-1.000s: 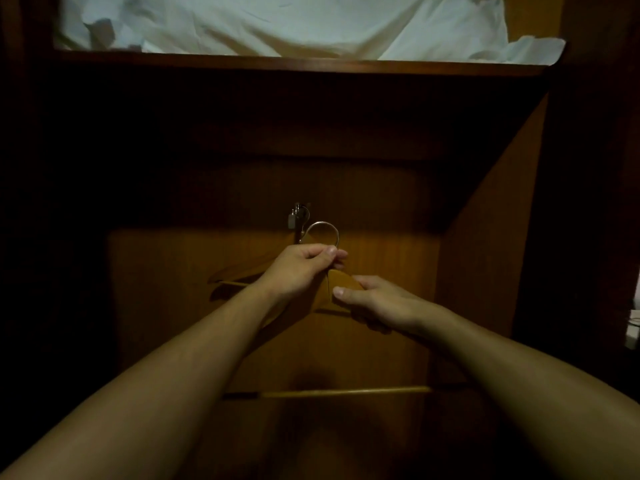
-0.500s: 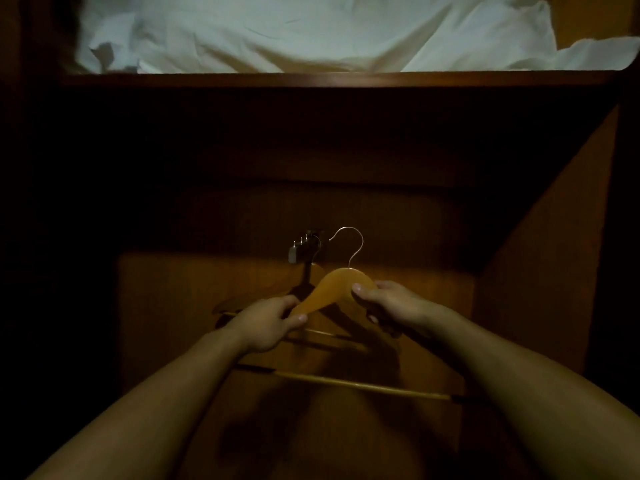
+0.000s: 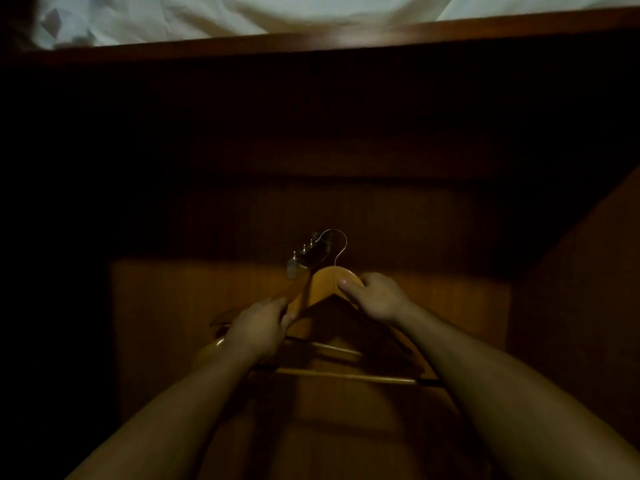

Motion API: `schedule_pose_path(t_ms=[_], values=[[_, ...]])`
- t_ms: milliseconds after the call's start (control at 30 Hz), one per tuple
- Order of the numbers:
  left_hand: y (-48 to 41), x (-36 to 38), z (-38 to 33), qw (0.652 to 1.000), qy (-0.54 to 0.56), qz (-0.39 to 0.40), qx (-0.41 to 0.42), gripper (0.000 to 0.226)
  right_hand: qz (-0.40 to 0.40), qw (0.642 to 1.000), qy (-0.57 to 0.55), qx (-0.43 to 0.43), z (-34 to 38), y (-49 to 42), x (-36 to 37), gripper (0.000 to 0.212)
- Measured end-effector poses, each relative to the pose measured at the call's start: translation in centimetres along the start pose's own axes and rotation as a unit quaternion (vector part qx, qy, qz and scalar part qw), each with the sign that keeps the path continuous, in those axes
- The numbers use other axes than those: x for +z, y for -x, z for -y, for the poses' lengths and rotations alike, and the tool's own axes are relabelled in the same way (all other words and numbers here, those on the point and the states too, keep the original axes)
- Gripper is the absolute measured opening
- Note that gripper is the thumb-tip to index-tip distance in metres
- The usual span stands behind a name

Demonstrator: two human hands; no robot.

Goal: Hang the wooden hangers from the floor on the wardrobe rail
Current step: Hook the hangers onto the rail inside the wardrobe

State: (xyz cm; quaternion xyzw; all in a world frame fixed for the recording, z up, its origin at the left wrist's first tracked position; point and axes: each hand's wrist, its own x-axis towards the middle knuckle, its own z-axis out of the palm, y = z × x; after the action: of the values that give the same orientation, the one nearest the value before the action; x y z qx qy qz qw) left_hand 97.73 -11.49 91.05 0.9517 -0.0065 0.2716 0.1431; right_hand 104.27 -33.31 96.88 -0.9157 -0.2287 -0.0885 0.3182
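1. The wooden hanger (image 3: 323,284) is held up in the middle of the wardrobe opening. Its peak points to 12 o'clock and its crossbar (image 3: 346,376) runs across low down, at 6 o'clock from the peak.
2. Its wire hook (image 3: 341,244) rises from the peak and curls over towards 11 o'clock.
3. The right hand (image 3: 377,299) pinches the hanger's shoulder at 3 o'clock from the peak, with the thumb flat on the front face and the fingers behind.
4. The left hand (image 3: 259,327) grips the other shoulder at about 8 o'clock, fingers curled round the wood.
5. A metal rail fitting (image 3: 304,256) with small pegs sits at 10 o'clock from the peak, just beside the hook. I cannot tell whether the hook is on it.
6. A second hanger (image 3: 221,318) hangs behind, its end showing at 9 o'clock from the left hand.
7. Behind everything is the lit back panel (image 3: 166,306), with a side wall (image 3: 571,306) at 3 o'clock.
8. At 12 o'clock, a shelf (image 3: 346,41) carries rumpled white cloth (image 3: 207,15).
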Motion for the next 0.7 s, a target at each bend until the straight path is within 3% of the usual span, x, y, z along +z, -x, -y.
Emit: schedule_pose_path(t_ms=[367, 700], values=[[-4.0, 0.9, 2.7, 1.0, 0.016, -0.008, -0.005, 0.033, -0.033, 0.999, 0.001, 0.022, 0.1, -3.7, 2.1, 0.043], [-5.1, 2.9, 5.3, 0.999, 0.037, 0.032, -0.018, 0.036, -0.031, 0.998, 0.036, 0.046, -0.7, -5.3, 5.5, 0.056]])
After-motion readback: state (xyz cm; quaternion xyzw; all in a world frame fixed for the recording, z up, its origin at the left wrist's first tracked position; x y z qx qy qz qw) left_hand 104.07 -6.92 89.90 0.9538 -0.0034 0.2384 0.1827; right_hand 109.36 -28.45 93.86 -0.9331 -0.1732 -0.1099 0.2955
